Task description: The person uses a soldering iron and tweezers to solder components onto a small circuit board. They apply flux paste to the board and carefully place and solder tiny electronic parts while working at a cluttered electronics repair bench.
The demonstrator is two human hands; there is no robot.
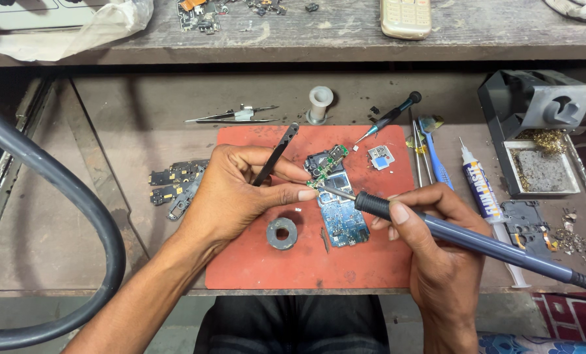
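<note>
Soldering iron, tip toward upper left

I see the blue phone circuit board on the red rubber mat; grey solder ring left of it; white flux syringe right of the mat.

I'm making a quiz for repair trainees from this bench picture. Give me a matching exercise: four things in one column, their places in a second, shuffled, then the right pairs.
Things:
1. grey-handled soldering iron
2. black tweezers
3. small blue circuit board
4. grey ring-shaped solder roll

Places:
A. lying on the red mat, just below the left hand
B. in the right hand
C. in the left hand
D. on the mat, between the two hands, under the iron's tip

Pairs: 1-B, 2-C, 3-D, 4-A
</note>
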